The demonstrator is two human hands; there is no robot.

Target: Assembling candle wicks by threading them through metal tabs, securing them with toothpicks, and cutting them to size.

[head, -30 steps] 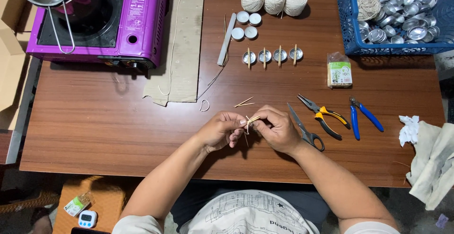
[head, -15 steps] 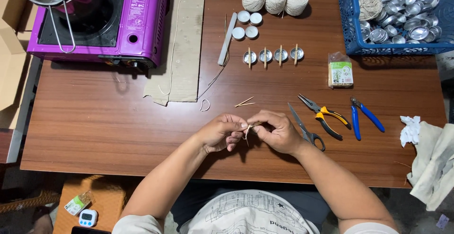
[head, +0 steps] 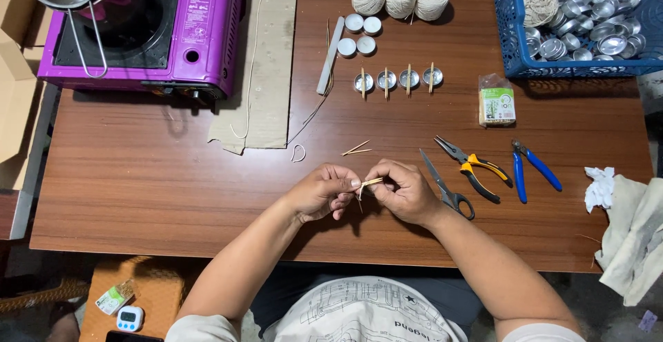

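The left hand (head: 319,191) and right hand (head: 406,191) meet over the table (head: 138,190), fingertips pressed together on a pair of thin sticks (head: 370,182) with a short piece of string (head: 360,191) hanging from the pinch. Just beyond the grip lie two loose sticks (head: 356,150); just right of it are scissors (head: 446,186), then the yellow pliers (head: 472,168) and blue pliers (head: 530,168). Far beyond stand four small metal cups (head: 397,79).

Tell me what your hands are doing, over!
Left hand and right hand both pinch thin wooden sticks with a string. Scissors lie beside right hand. Nothing in the way.
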